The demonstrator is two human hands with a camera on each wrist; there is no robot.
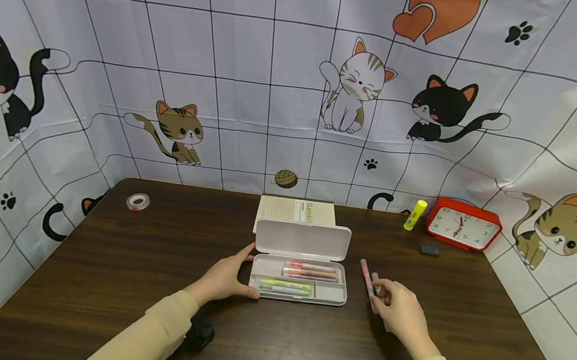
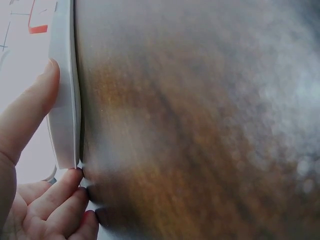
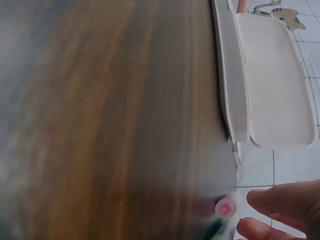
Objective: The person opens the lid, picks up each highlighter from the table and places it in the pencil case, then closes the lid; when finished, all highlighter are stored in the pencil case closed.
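Head view: your left hand point(image 1: 226, 280) steadied the open case point(image 1: 299, 281); your right hand point(image 1: 399, 311) pinched a pink pen point(image 1: 366, 277) on the worktop point(image 1: 111, 278), likely needing lifting into the case.

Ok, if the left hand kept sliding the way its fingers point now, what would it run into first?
The left hand already touches the open white pencil case at its left end, fingers pointing right. Going on, it would only press against that case wall; the highlighters lie inside, behind it.
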